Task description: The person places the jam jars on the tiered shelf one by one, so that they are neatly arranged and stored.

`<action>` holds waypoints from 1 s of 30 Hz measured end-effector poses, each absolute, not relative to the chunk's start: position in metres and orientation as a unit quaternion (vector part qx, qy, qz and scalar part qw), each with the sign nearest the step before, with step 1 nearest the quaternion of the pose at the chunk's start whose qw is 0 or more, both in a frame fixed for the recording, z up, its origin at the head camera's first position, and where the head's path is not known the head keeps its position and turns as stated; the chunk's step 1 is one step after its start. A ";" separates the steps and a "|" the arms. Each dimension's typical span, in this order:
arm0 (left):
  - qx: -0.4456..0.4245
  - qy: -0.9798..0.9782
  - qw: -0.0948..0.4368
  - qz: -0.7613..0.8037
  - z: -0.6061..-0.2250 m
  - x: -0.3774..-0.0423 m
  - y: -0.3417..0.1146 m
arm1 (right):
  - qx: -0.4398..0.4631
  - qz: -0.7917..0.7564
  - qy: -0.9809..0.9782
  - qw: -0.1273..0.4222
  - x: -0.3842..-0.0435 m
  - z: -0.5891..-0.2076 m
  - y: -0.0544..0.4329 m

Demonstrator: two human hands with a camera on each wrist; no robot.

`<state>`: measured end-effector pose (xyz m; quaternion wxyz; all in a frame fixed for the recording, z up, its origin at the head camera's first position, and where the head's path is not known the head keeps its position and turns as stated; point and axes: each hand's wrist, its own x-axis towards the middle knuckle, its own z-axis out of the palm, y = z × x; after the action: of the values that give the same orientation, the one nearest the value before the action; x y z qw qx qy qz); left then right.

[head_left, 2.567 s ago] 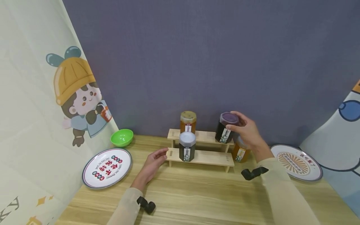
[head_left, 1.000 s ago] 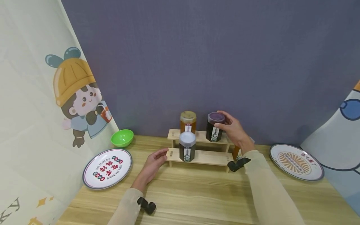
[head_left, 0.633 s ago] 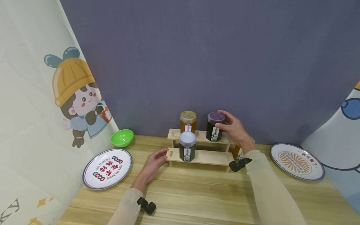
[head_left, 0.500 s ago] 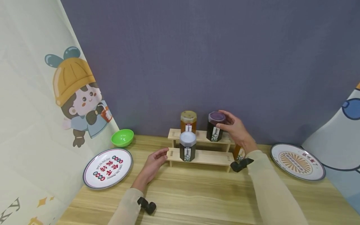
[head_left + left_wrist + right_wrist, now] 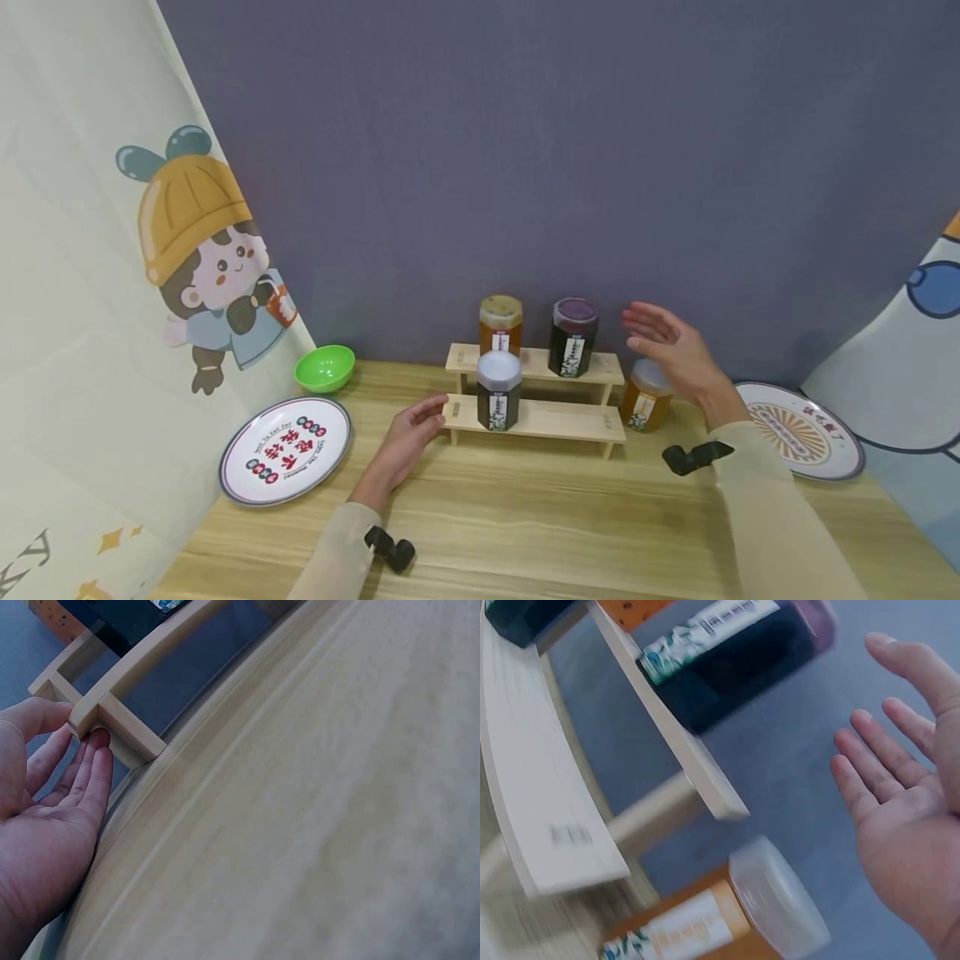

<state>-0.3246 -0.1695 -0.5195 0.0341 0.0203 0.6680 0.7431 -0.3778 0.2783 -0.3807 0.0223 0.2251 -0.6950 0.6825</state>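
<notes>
A two-step wooden display rack (image 5: 558,419) stands against the back cloth. My left hand (image 5: 408,433) pinches the left end of its lower step, thumb at the board's end and fingertips beneath, as the left wrist view shows. On the upper step are an amber jar (image 5: 501,321) with a yellowish lid and a dark jar (image 5: 573,342) with a purple lid. Another dark jar (image 5: 498,396), white-lidded, stands on the lower step. My right hand (image 5: 678,350) is held with fingers extended, apart from the purple-lidded jar and above a second amber jar (image 5: 645,400) beside the rack.
A green bowl (image 5: 326,368) sits at the back left of the wooden table (image 5: 525,517), with a white plate (image 5: 285,450) in front of it. Another plate (image 5: 806,433) lies at the right, partly hidden by my right arm. Cloth walls close off the back and sides.
My right hand carried the purple-lidded jar left along the upper step, let go of it there and drew back to the right. My left hand has stayed at the rack's end.
</notes>
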 end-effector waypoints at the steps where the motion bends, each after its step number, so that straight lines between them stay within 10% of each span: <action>1: 0.021 0.669 0.034 0.742 -0.520 -0.325 -0.170 | 0.227 0.689 -0.688 0.018 -0.375 -0.381 0.283; 30: 0.022 0.675 0.036 0.736 -0.519 -0.323 -0.171 | 0.156 0.692 -0.702 0.062 -0.351 -0.452 0.344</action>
<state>-0.3234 -0.1707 -0.5191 0.0362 0.0219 0.6753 0.7364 -0.3507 0.3436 -0.4518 0.0622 0.1562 -0.7016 0.6924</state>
